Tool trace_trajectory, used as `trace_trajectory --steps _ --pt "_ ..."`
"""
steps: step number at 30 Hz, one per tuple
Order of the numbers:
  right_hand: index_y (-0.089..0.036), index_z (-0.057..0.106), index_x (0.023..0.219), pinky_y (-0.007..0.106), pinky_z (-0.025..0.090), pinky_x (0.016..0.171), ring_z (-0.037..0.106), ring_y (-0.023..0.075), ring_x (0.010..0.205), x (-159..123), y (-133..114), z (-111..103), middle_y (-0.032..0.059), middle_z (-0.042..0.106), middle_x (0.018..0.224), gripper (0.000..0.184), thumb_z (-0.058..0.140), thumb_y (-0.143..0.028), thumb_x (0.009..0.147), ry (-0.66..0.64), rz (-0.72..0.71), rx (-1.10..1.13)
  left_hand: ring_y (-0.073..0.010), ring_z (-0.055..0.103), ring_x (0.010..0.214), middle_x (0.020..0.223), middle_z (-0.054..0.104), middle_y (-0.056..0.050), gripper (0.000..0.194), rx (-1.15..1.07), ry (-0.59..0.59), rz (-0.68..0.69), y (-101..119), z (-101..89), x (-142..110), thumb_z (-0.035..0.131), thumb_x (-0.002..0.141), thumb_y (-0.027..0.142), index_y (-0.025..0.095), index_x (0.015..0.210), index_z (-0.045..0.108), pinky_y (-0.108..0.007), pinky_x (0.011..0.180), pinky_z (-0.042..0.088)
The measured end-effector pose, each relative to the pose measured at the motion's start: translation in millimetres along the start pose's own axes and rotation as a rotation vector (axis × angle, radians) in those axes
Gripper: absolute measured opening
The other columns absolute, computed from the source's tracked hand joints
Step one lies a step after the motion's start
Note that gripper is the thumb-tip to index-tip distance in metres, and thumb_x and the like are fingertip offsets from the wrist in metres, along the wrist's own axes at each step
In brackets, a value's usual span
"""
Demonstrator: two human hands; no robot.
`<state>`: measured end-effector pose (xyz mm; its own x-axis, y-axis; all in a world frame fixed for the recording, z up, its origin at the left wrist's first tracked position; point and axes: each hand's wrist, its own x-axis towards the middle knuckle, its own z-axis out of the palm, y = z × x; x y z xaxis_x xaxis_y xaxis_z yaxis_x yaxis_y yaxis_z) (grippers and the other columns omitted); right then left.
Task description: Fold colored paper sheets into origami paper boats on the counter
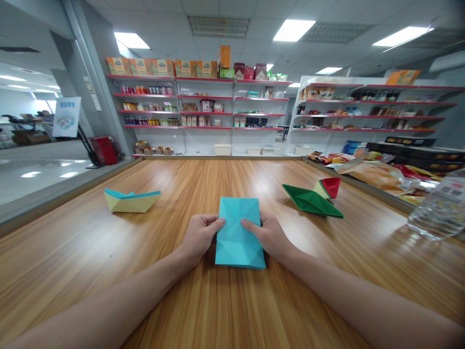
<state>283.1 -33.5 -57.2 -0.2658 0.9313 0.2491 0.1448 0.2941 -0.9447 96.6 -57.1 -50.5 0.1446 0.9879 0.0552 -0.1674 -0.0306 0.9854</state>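
A folded sheet of blue origami paper (240,247), creased with several diagonal lines, is held upright-long between my two hands above the table's middle. My left hand (199,235) pinches its left edge, thumb on the front face and fingers partly behind. On the other side my right hand (272,235) grips the right edge, its thumb pressing near the paper's centre; most of its fingers are hidden behind. To the left sits a yellow and blue paper boat (132,202). A green paper boat (312,201) lies to the right, with a red and cream folded paper piece (331,188) behind it.
The wooden table (163,315) has a raised rim. A clear plastic bottle (439,208) stands at the right edge, near snack packets (370,172) and black boxes (417,154). Shelves of goods (203,105) line the back. A sign (67,117) stands at left.
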Motion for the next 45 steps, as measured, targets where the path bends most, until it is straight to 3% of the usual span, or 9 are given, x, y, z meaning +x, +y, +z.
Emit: trace_trajectory --steps 3,9,12,16,25,32,38,45 --pt "-0.014 0.067 0.094 0.035 0.053 0.069 0.065 0.0238 0.078 -2 -2 2 0.009 0.069 0.086 0.031 0.056 -0.042 0.083 -0.053 -0.03 -0.066 -0.0148 0.058 0.055 0.061 0.065 -0.005 0.025 0.017 0.011 -0.002 1 0.8 0 0.068 0.071 0.036 0.011 0.074 0.071 -0.025 0.053 0.045" --pt "-0.022 0.06 0.119 0.037 0.052 0.076 0.065 0.023 0.084 -4 -3 3 0.0049 0.069 0.091 0.039 0.05 -0.04 0.087 -0.162 -0.037 -0.042 -0.0123 0.053 0.049 0.059 0.061 -0.003 0.026 0.044 0.02 -0.006 0 -0.3 1 0.066 0.073 0.037 0.011 0.075 0.07 -0.023 0.047 0.04" --pt "-0.025 0.055 0.127 0.039 0.051 0.081 0.063 0.0241 0.094 -4 -4 3 0.0038 0.069 0.097 0.042 0.049 -0.039 0.087 -0.189 -0.051 -0.027 -0.0125 0.052 0.05 0.058 0.06 -0.003 0.026 0.042 0.009 0.01 -1 -1.1 1 0.066 0.073 0.037 0.011 0.074 0.07 -0.023 0.047 0.039" --pt "-0.028 0.049 0.13 0.042 0.043 0.096 0.054 0.024 0.114 -4 -4 3 0.0015 0.063 0.115 0.043 0.048 -0.034 0.088 -0.193 -0.126 -0.063 -0.0107 0.049 0.046 0.055 0.057 -0.001 0.026 0.045 0.015 0.013 0 -0.6 0 0.067 0.072 0.037 0.012 0.065 0.066 -0.021 0.045 0.037" --pt "-0.025 0.049 0.131 0.043 0.033 0.105 0.049 0.0235 0.121 -4 -8 2 0.0033 0.055 0.13 0.043 0.047 -0.027 0.088 -0.209 -0.194 -0.151 -0.0099 0.046 0.045 0.054 0.055 0.0 0.029 0.072 0.018 0.056 0 -0.9 0 0.067 0.071 0.04 0.012 0.062 0.066 -0.021 0.044 0.035" --pt "-0.026 0.046 0.133 0.04 0.038 0.1 0.055 0.0224 0.112 -6 -11 2 0.0049 0.058 0.126 0.048 0.051 -0.024 0.086 -0.252 -0.221 -0.206 -0.0096 0.044 0.045 0.053 0.055 0.0 0.028 0.066 0.013 0.079 2 1.0 -1 0.065 0.072 0.04 0.012 0.066 0.069 -0.02 0.044 0.033" --pt "-0.027 0.048 0.132 0.033 0.048 0.077 0.061 0.02 0.088 -11 -20 0 0.0033 0.065 0.108 0.053 0.061 -0.031 0.08 -0.356 -0.257 -0.293 -0.0123 0.051 0.049 0.058 0.062 -0.002 0.027 0.009 -0.002 0.088 4 2.9 -1 0.067 0.071 0.04 0.013 0.073 0.071 -0.023 0.05 0.041" --pt "-0.026 0.056 0.125 0.035 0.047 0.082 0.061 0.0204 0.092 -11 -15 4 0.003 0.066 0.109 0.039 0.05 -0.035 0.088 -0.279 -0.183 -0.165 -0.0126 0.053 0.05 0.064 0.064 -0.006 0.032 -0.143 -0.073 0.05 0 0.0 1 0.062 0.077 0.042 0.011 0.083 0.069 -0.024 0.05 0.043"
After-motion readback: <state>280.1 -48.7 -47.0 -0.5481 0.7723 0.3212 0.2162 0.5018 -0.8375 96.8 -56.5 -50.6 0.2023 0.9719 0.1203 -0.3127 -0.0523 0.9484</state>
